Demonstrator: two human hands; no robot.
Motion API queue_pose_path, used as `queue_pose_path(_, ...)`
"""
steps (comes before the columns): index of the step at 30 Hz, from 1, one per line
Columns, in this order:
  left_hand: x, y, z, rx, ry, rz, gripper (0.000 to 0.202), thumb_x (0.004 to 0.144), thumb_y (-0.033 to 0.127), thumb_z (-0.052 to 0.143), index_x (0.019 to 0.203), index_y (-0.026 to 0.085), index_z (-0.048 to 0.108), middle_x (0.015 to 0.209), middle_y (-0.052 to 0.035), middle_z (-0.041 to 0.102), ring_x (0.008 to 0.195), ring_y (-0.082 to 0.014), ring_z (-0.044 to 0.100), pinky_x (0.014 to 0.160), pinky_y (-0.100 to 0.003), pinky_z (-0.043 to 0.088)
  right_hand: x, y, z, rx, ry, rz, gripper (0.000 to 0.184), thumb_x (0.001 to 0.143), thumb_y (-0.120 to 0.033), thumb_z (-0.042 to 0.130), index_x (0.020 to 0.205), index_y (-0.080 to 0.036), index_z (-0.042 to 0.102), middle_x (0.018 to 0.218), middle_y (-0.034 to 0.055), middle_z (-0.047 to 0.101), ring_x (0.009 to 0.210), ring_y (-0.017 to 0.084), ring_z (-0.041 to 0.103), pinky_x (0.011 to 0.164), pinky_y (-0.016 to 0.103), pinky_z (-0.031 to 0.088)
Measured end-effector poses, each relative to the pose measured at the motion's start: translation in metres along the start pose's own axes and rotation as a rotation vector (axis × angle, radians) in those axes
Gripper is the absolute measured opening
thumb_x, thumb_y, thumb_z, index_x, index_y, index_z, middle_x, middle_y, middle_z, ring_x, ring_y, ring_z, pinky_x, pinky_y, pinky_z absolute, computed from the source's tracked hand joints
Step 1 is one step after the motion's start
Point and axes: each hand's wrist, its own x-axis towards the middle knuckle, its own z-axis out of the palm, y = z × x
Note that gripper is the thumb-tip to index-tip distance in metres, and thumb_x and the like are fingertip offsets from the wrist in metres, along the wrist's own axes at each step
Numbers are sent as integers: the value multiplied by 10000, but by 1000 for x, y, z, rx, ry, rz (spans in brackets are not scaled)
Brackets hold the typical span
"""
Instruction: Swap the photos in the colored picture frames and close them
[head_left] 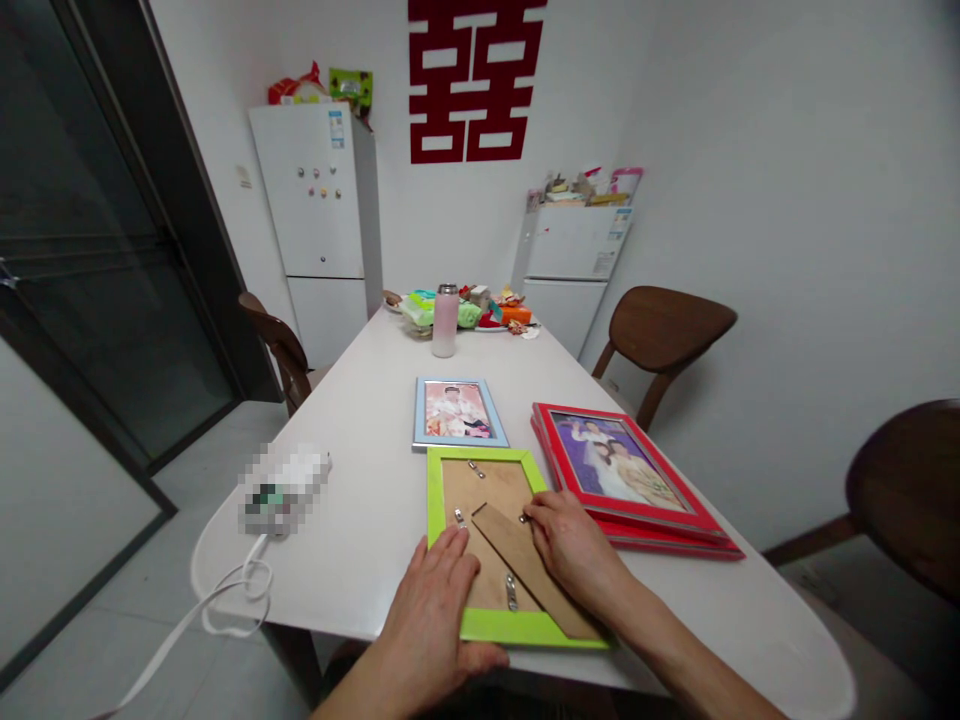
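Note:
A lime-green picture frame (495, 628) lies face down at the near side of the table, its brown backing board (491, 490) and slanting stand leg (517, 560) facing up. Small metal clips (511, 592) sit along the board's edges. My left hand (435, 610) rests on the frame's left side, fingers stretched out flat near the left clip (460, 518), thumb by the bottom edge. With bent fingers pressed together, my right hand (574, 545) is closed at the right-hand clip (523, 518), which the fingertips partly hide.
Beyond the green frame lies a light-blue framed photo (459, 412). Red picture frames (630, 470) are stacked on the right. A white cable (225, 590) runs off the table's left edge. Farther back stand a pink bottle (445, 322) and packets (420, 308). Wooden chairs (667, 330) flank the table.

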Motion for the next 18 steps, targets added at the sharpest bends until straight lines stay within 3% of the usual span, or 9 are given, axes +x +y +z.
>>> queue_pose_path(6, -1, -1, -1, -14, 3, 12, 653, 520, 438, 695, 1052, 158, 440, 1313, -146, 309, 1219, -265, 229, 976, -483, 203, -6, 2, -2, 21, 35, -36, 209, 729, -91, 393, 724, -143, 596, 747, 70, 559, 758, 180, 462, 718, 288, 354)
queue_pose_path(13, -2, -13, 10, -57, 92, 98, 618, 511, 442, 702, 1005, 172, 445, 1300, -159, 323, 1213, -266, 240, 972, -485, 207, -23, -11, -7, 169, 124, -123, 239, 759, -133, 382, 846, -154, 603, 800, 79, 560, 775, 177, 464, 712, 312, 368)
queue_pose_path(18, -3, -16, 14, -72, 133, 112, 552, 499, 404, 723, 924, 175, 455, 1287, -155, 339, 1201, -260, 264, 977, -471, 215, -35, -24, -11, 291, -24, -311, 183, 754, -169, 449, 783, -211, 625, 760, 47, 547, 756, 157, 464, 664, 288, 362)
